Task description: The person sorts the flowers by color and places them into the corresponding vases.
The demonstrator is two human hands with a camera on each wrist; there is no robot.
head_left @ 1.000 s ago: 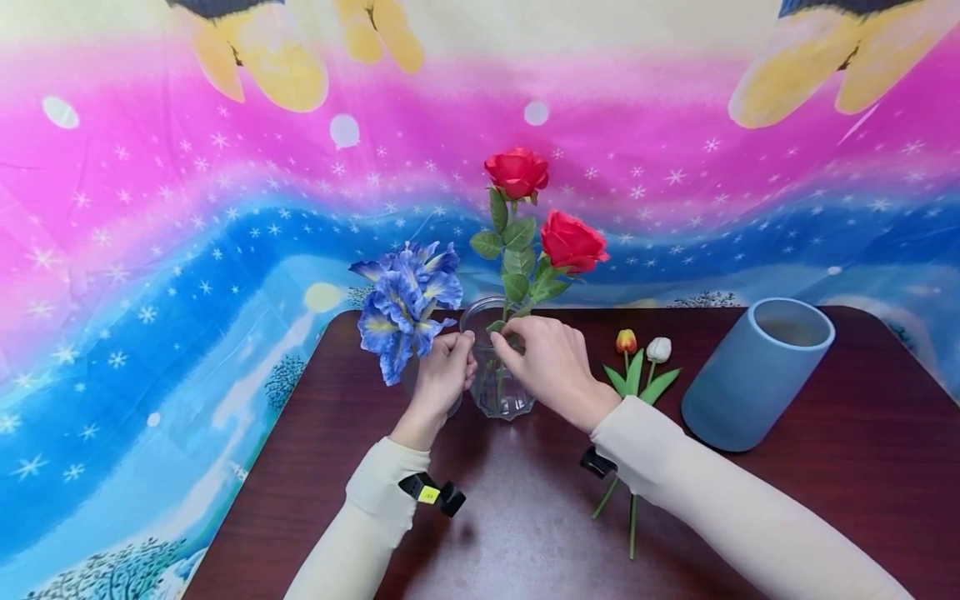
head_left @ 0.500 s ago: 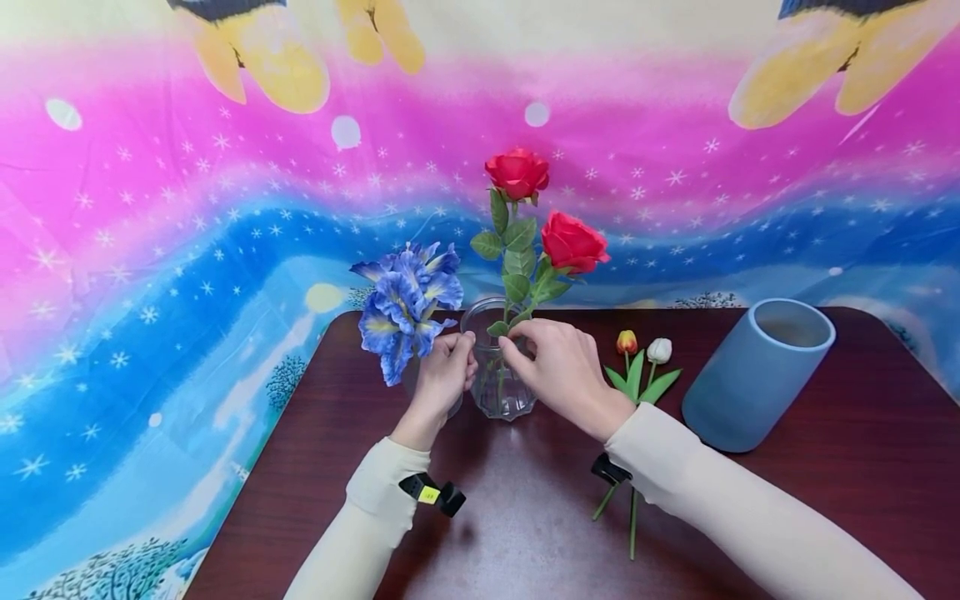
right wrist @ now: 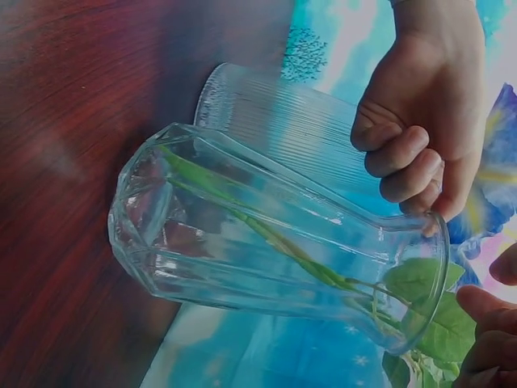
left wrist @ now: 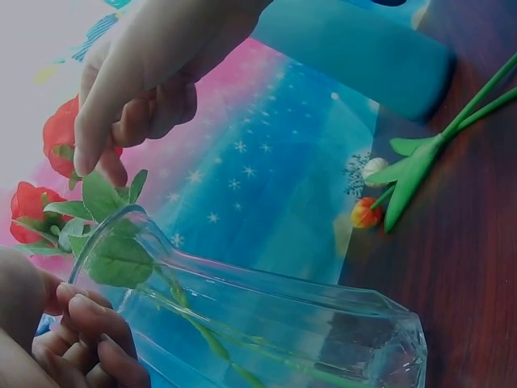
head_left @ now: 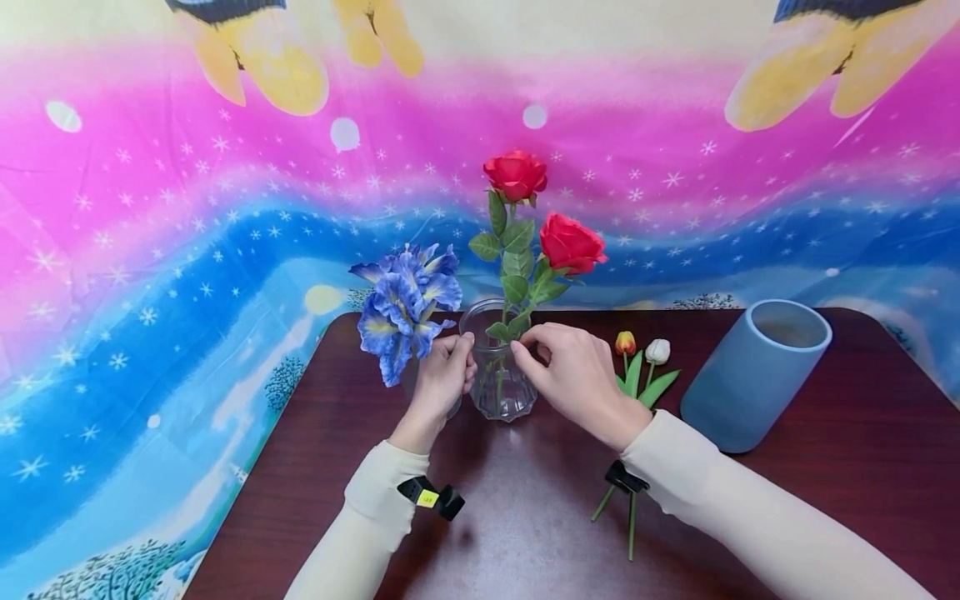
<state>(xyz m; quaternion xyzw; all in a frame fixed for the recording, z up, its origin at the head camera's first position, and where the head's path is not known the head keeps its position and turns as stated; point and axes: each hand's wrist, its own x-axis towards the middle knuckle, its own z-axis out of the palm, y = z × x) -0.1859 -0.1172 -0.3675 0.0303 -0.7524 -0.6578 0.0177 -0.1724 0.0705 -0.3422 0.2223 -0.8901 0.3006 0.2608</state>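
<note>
Two red roses, one upper (head_left: 516, 175) and one lower (head_left: 572, 243), stand with their leafy stems in a clear faceted glass vase (right wrist: 258, 242). My left hand (head_left: 441, 375) pinches the vase at its rim on the left side. My right hand (head_left: 581, 375) is at the right of the rim, beside the green rose leaves (left wrist: 101, 194). In the right wrist view its thumb and forefinger tips look apart. Whether they still touch a leaf is hard to tell. Blue irises (head_left: 405, 304) rise behind my left hand, from a ribbed glass vase (right wrist: 275, 121) mostly hidden in the head view.
To the right, a yellow-red tulip (head_left: 626, 342) and a white tulip (head_left: 657, 351) lie on the dark wooden table (head_left: 517, 517), partly under my right wrist. A blue-grey vase (head_left: 750, 383) stands beyond them. A colourful printed cloth (head_left: 187, 208) hangs behind.
My right hand has shifted slightly right and down, uncovering more of the rose leaves at the rim. My left hand, both roses and the vase have stayed in place.
</note>
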